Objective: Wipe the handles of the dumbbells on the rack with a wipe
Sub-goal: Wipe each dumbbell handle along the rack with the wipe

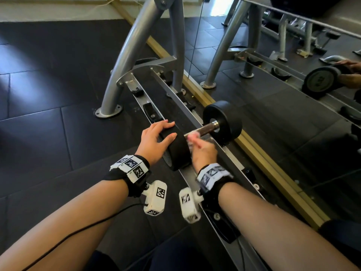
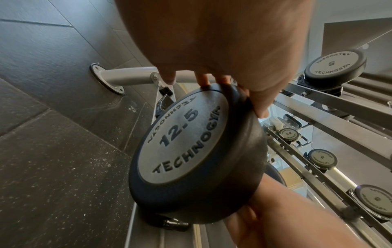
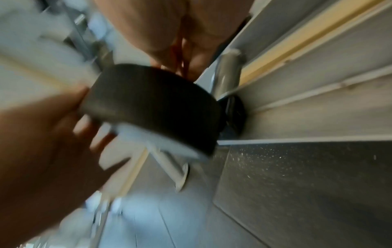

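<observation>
Dumbbell (image 1: 197,137), black rubber ends marked 12.5, dark metal handle (image 1: 208,128).

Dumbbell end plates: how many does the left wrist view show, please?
5: the 12.5 plate centre, the 5 plate top right, three plates down the right side; more may be hidden.

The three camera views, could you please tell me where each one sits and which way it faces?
Head view: worn on the head, looking forward and down at the grey metal rack; both forearms show, the left hand on the near head of the black round-headed dumbbell, the right hand holding a white wipe on its handle.
Left wrist view: looks along the left hand at the grey 12.5 end plate.
Right wrist view: blurred, looks along the right hand past the dumbbell head.
Shared: all show this dumbbell.
</observation>
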`<action>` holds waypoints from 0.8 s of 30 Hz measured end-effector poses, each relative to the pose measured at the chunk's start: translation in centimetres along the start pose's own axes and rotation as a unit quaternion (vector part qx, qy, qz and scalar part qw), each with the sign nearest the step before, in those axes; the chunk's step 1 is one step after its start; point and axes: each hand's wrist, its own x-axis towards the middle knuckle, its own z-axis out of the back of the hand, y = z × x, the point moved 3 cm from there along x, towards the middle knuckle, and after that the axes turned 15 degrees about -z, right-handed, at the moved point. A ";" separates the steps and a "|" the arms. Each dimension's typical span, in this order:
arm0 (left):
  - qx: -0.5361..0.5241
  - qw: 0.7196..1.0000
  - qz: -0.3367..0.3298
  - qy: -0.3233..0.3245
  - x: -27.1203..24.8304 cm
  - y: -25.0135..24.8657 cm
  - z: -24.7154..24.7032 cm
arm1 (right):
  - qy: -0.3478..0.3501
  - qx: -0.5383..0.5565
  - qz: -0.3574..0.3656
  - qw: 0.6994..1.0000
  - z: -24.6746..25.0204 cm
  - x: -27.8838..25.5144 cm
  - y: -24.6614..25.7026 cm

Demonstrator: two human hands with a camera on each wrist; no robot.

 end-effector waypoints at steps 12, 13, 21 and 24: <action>-0.017 1.000 0.013 0.005 -0.1 -0.4 0.2 | -0.038 0.093 -0.032 0.994 3.3 2.3 3.5; -0.019 1.000 0.013 0.005 -0.1 -0.3 0.2 | -0.041 0.073 -0.023 0.996 2.8 2.2 3.3; -0.020 1.000 -0.001 -0.001 0.1 0.5 0.0 | 0.004 -0.282 0.172 0.944 1.1 0.0 4.8; -0.028 1.000 -0.004 -0.002 0.1 0.8 -0.1 | -0.013 -0.277 0.224 0.935 2.8 1.4 8.7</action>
